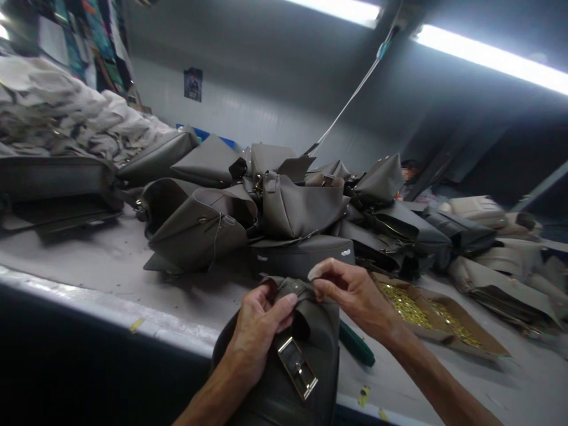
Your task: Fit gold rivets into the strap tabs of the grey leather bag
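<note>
A dark grey handbag (306,349) with a metal buckle (297,367) on its front rests against the near edge of the worktable (102,260). My left hand (260,334) grips the bag's top edge, thumb pressed on the folded flap. My right hand (350,293) pinches the same top edge from the right side, fingers closed on the material. Both hands meet at the bag's upper rim.
A heap of grey handbags (284,207) covers the middle of the worktable, with paler bags (479,210) at the right. An open cardboard tray of small gold metal pieces (426,313) lies by my right forearm, with a green-handled tool (357,346) beside it. White cloth (66,112) is piled far left.
</note>
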The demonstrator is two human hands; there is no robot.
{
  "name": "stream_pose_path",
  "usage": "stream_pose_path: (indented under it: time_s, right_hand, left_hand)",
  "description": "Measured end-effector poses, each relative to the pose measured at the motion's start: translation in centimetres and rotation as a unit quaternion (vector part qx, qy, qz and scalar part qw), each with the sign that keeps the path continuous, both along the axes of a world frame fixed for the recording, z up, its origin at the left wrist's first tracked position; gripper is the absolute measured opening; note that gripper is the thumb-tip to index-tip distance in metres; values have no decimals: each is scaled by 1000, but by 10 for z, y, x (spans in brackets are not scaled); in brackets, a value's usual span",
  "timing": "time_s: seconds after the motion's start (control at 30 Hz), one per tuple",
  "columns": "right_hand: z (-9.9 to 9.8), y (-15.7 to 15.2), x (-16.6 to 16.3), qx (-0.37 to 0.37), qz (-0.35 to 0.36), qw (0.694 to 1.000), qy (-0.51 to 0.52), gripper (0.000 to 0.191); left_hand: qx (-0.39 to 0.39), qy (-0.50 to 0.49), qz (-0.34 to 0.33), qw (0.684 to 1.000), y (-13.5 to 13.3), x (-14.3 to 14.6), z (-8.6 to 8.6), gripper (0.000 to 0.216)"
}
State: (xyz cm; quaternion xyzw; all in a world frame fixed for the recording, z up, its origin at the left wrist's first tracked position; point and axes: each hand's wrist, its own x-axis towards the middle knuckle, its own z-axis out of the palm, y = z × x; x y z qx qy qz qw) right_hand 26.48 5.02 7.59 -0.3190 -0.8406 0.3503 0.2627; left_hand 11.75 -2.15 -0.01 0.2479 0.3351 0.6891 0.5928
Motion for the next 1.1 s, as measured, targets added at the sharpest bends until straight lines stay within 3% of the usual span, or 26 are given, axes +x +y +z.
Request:
stream_pose_path:
  time_s: [0.07, 0.17, 0.23, 0.33, 0.43, 0.53, 0.67, 0.8, 0.97, 1.1]
  right_hand:
    - [-12, 1, 16, 28, -71, 997, 7, 14]
    - [-35, 7, 45, 138, -165, 974, -72, 13]
    - [-50, 12, 62, 181, -184, 959, -117, 12]
    - [-67, 12, 76, 175, -192, 958, -120, 13]
    - [-68, -6, 64, 162, -212, 961, -68, 14]
    - [-55, -33, 33, 172, -204, 963, 42, 9]
    - [-45, -46, 10, 266, -173, 944, 88, 9]
    - [-68, -16, 41, 323, -224, 918, -51, 13]
    - [-115, 14, 95, 253, -264, 897, -248, 12]
    - [-132, 19, 106, 220, -288, 888, -282, 12]
  left_hand:
    - [-2, 14, -8, 1000, -1, -3, -3, 36]
    - [-1, 47, -32, 998, -1, -8, -7, 35]
    - [-15, 66, -46, 997, 0, -10, -7, 37]
    - [-50, 84, -61, 993, -2, -12, -4, 43]
    - [-87, 101, -108, 985, -6, -15, 1, 43]
    - [-112, 122, -155, 974, -11, -21, 6, 38]
    - [-151, 102, -177, 967, -14, -30, 13, 34]
    - [-182, 56, -188, 964, -19, -32, 18, 39]
    - [-171, 21, -198, 965, -27, -24, 13, 39]
    - [-149, 0, -187, 971, -29, -17, 4, 41]
